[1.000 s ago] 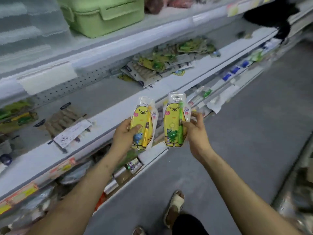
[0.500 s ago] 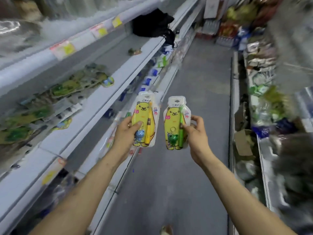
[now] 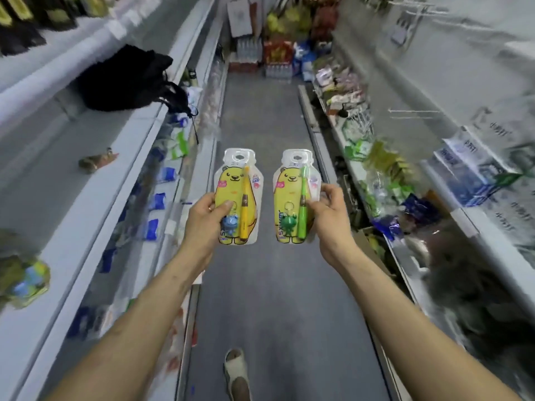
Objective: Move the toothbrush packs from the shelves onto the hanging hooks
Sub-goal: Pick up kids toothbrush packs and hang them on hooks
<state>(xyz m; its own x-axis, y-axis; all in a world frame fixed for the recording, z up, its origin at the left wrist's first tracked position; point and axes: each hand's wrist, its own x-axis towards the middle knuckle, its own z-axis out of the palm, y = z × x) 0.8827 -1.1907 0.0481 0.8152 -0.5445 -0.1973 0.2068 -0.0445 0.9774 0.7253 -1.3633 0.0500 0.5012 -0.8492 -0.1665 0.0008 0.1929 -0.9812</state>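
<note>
I hold two toothbrush packs upright over the aisle floor, each a clear blister with a yellow bear card and a hang hole at the top. My left hand (image 3: 206, 219) grips the pack with the yellow brush and blue toy (image 3: 239, 195) by its left edge, thumb across the front. My right hand (image 3: 328, 211) pinches the pack with the green brush and green frog toy (image 3: 295, 195) by its right edge. The packs are side by side, a small gap apart. Bare metal hooks (image 3: 414, 111) stick out from the right-hand wall, blurred.
White shelves (image 3: 95, 198) run along the left, with a black bag (image 3: 127, 79) on one. The right side holds hanging bagged goods (image 3: 474, 169) and cartons. Stacked goods (image 3: 275, 56) block the aisle's far end. My sandalled foot (image 3: 236, 371) is on the grey floor.
The view has swung right, from the left shelves to straight down the aisle. Both hands keep their packs, which have drawn a little further apart.
</note>
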